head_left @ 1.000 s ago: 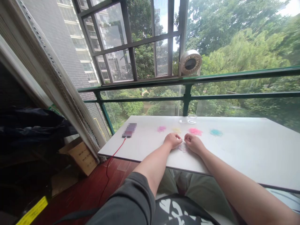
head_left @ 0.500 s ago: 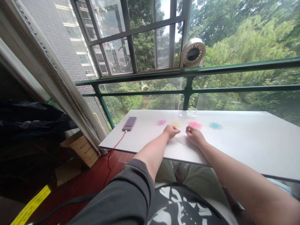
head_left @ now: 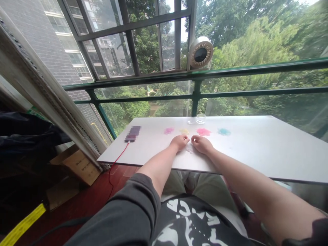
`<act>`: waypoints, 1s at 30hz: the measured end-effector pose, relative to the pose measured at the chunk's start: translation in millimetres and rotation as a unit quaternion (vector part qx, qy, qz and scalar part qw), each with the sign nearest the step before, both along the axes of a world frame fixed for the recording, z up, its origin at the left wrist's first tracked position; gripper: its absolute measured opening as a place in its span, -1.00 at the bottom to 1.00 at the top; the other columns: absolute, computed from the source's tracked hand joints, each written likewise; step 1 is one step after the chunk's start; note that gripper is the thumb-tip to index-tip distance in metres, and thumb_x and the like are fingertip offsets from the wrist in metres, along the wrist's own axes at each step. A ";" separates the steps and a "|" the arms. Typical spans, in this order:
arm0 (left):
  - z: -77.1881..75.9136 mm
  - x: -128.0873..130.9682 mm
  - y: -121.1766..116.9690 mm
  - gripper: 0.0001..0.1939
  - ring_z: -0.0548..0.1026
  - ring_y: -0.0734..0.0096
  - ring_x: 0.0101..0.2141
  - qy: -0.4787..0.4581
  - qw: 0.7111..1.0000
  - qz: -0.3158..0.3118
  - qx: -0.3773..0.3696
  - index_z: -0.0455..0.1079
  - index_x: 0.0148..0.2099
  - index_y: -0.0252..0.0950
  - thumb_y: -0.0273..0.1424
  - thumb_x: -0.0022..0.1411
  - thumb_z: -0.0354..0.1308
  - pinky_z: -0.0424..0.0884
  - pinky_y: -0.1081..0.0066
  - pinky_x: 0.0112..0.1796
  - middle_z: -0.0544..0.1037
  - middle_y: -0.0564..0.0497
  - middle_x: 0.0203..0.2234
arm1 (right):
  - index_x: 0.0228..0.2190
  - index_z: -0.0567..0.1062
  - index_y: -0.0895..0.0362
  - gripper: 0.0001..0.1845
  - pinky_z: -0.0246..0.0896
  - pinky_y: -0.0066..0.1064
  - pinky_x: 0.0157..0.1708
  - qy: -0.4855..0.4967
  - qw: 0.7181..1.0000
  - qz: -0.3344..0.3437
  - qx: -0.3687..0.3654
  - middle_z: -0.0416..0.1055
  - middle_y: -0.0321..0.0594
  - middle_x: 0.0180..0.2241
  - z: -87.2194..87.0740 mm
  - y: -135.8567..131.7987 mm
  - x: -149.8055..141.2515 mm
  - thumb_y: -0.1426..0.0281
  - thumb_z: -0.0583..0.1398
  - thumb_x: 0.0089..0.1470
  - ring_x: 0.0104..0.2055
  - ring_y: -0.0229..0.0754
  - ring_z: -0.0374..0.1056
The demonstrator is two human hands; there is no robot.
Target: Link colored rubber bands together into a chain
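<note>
Close together above the white table (head_left: 251, 150), my left hand (head_left: 180, 142) and my right hand (head_left: 202, 144) face each other with fingers pinched. What either pinch holds is too small to make out. Under and between them lies a small pale pinkish pile (head_left: 190, 148), partly hidden by the hands. Just beyond the hands, small loose bits lie in a row of coloured piles: a purple-pink pile (head_left: 168, 131), a yellow pile (head_left: 184, 131), a bright pink pile (head_left: 203, 132) and a teal pile (head_left: 224, 131).
Clear round containers (head_left: 201, 118) stand at the table's far edge. A phone (head_left: 133, 133) with a red cable (head_left: 118, 158) lies at the left. A round white fan (head_left: 201, 53) sits by the green railing (head_left: 159, 80). A cardboard box (head_left: 81, 164) is on the floor.
My hands have come nearer to each other, their fingertips now almost meeting. The whole view has shifted, so the table and piles appear farther left and slightly higher.
</note>
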State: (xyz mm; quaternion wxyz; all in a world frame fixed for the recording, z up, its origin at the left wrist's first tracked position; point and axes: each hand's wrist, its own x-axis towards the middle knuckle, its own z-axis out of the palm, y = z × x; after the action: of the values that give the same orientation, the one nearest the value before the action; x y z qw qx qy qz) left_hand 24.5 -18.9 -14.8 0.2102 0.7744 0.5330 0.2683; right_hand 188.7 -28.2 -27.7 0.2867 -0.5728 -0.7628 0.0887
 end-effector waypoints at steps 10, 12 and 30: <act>-0.5 -1.3 -3.4 -0.72 0.36 0.43 -0.48 0.030 0.999 0.000 0.026 0.41 -0.39 -0.31 -0.24 0.15 -0.02 0.21 0.47 -0.42 0.47 0.03 -0.53 | -0.35 0.45 0.06 -0.81 -0.13 -0.41 -0.48 -0.088 0.996 -0.008 0.026 0.45 -0.18 -0.45 1.7 -10.4 -5.7 0.41 0.04 0.03 -0.47 -0.18 0.24; -0.6 -1.4 -4.7 -0.72 0.38 0.43 -0.47 0.026 0.999 0.005 0.026 0.42 -0.30 -0.30 -0.20 0.10 0.05 0.23 0.47 -0.41 0.48 0.03 -0.49 | -0.33 0.45 0.06 -0.80 -0.12 -0.41 -0.48 -0.098 0.995 -0.006 0.029 0.46 -0.17 -0.44 2.8 -12.2 -6.2 0.40 0.03 0.04 -0.46 -0.17 0.24; -0.9 -1.1 -7.8 -0.77 0.45 0.42 -0.37 -0.005 0.999 -0.020 0.042 0.51 -0.31 -0.25 -0.29 0.06 0.08 0.33 0.48 -0.30 0.57 0.03 -0.40 | -0.30 0.44 0.09 -0.77 -0.08 -0.44 -0.47 -0.141 0.989 -0.012 0.034 0.47 -0.17 -0.42 6.2 -18.3 -7.0 0.37 0.01 0.08 -0.42 -0.18 0.29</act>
State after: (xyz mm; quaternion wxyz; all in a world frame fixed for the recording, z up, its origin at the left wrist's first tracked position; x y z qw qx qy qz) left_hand 23.4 -26.6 -15.7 0.1856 0.7916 0.5050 0.2895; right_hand 181.7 -46.5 -21.5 0.1966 -0.5787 -0.7912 -0.0226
